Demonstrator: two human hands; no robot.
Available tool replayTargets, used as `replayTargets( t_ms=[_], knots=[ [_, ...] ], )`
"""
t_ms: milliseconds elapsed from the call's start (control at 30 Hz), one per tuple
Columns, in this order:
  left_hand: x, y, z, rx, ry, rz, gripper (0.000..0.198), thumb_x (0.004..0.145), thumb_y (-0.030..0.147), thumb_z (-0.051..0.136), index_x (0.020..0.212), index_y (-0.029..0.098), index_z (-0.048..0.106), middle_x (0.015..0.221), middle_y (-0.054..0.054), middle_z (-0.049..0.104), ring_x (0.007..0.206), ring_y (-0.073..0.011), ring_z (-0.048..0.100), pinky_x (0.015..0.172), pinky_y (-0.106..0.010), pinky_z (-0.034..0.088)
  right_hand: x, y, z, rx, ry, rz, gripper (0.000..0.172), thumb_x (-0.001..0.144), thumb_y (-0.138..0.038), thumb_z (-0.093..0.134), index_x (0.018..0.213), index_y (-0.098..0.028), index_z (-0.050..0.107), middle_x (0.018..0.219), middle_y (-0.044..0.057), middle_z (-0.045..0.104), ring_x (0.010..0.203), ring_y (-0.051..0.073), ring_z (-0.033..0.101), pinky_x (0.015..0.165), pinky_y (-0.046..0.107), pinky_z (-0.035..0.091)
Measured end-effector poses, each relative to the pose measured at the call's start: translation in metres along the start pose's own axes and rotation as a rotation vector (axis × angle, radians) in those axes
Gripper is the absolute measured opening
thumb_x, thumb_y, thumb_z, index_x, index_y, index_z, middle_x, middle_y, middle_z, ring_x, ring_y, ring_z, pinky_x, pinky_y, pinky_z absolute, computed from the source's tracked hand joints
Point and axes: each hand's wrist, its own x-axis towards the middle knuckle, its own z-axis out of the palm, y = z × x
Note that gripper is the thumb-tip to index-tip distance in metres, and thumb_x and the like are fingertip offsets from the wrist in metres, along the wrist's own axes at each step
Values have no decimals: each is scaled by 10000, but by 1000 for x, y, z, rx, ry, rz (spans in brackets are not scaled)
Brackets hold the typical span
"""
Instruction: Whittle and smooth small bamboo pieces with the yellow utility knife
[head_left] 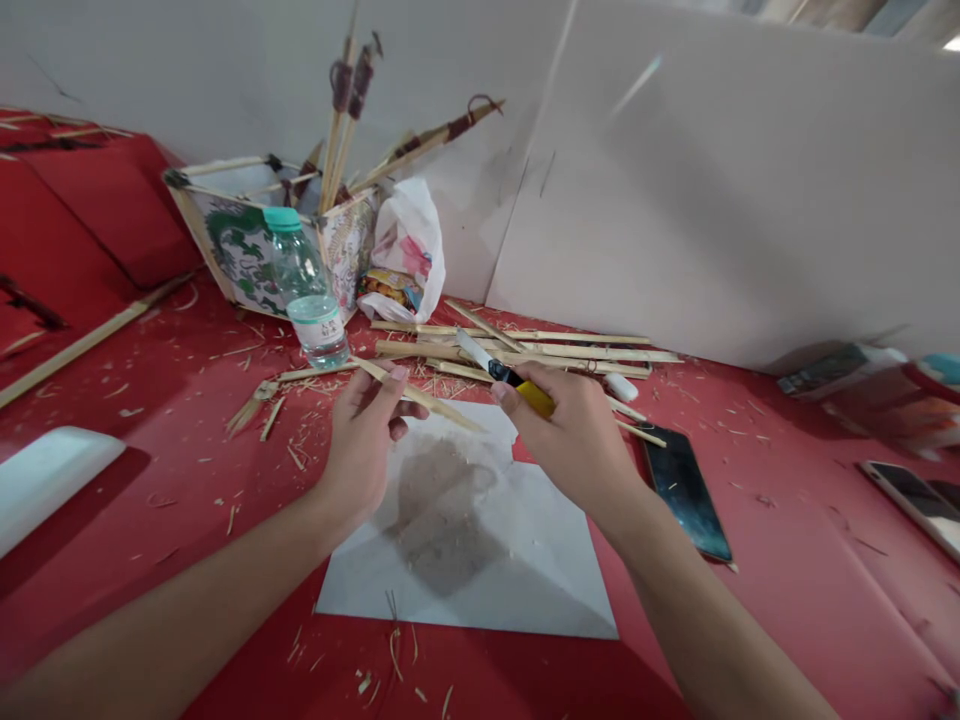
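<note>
Between the thumb and fingers of my left hand is a thin bamboo strip, its pointed end slanting down to the right. My right hand is wrapped round a utility knife with a yellow and black handle. The knife's blade is out and points up and left, apart from the strip. Both hands are above a white sheet of paper that carries small shavings. Behind the hands, several longer bamboo strips lie in a loose pile.
A water bottle stands before a dragon-patterned box holding bound bamboo sticks. Beside it sits a white plastic bag. A phone lies right of the paper, and a white object is at left. Shavings litter the red tabletop.
</note>
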Motion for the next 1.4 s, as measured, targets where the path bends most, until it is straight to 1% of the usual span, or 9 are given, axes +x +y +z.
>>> replayTargets(
  t_ms=[167, 333, 533, 733, 933, 1000, 1100, 1267, 1400],
  knots=[
    [0, -1, 0, -69, 2, -26, 312, 741, 283, 810, 905, 217, 552, 783, 39, 629, 706, -142, 730, 469, -166, 335, 1, 2, 2, 7, -7, 17, 223, 928, -373, 550, 826, -207, 659, 684, -6, 585, 597, 141, 425, 553, 279, 271],
    [-3, -1, 3, -107, -4, -54, 224, 787, 254, 754, 853, 193, 549, 801, -7, 698, 805, -196, 760, 532, -169, 408, -2, 0, 10, 17, -44, -7, 210, 935, -361, 553, 856, -210, 675, 735, -2, 637, 621, 140, 475, 566, 278, 281],
    [-4, -3, 3, -121, -3, -46, 177, 800, 240, 752, 868, 190, 595, 849, -11, 713, 860, -191, 757, 586, -165, 443, -3, -1, 20, 7, -83, -22, 206, 944, -348, 559, 875, -207, 693, 861, 38, 715, 717, 172, 576, 627, 284, 349],
    [-5, -5, 2, -75, -15, -13, 144, 775, 242, 788, 863, 199, 683, 878, 9, 679, 901, -161, 729, 644, -180, 479, -6, -1, 28, 56, -90, -51, 214, 937, -325, 566, 1051, -243, 727, 925, 55, 740, 776, 201, 631, 658, 286, 391],
    [-20, -1, 7, -11, -171, -36, 145, 806, 236, 768, 899, 205, 661, 949, -26, 729, 974, -171, 710, 712, -203, 483, -2, 4, 26, 42, -77, -21, 236, 947, -377, 554, 852, -204, 683, 764, 26, 675, 638, 154, 517, 581, 272, 329],
    [-22, -2, 7, 1, -200, -52, 188, 795, 224, 774, 936, 209, 651, 970, -27, 728, 967, -163, 701, 764, -222, 492, 0, 7, 24, 37, -63, -35, 256, 951, -385, 551, 807, -201, 658, 736, 19, 653, 625, 146, 491, 573, 270, 321],
    [-20, -6, 6, 26, -218, -94, 271, 757, 170, 771, 997, 212, 652, 991, -14, 706, 918, -140, 680, 815, -244, 494, 1, 9, 22, 46, -76, -67, 218, 951, -355, 553, 858, -210, 687, 794, 24, 687, 664, 152, 539, 604, 271, 350],
    [-17, -12, 8, 39, -230, -264, 287, 694, 87, 673, 962, 189, 662, 923, -14, 666, 817, -115, 617, 739, -233, 486, -2, 4, 18, 30, -210, -117, 214, 934, -293, 564, 1048, -249, 740, 908, 46, 745, 775, 191, 641, 647, 272, 406],
    [-22, -11, 10, 23, -237, -339, 214, 682, 128, 654, 891, 173, 666, 824, -17, 621, 728, -117, 570, 667, -241, 473, -3, 1, 13, -1, -216, -112, 232, 931, -292, 566, 1073, -250, 744, 889, 53, 750, 773, 202, 652, 640, 274, 420]
  ],
)
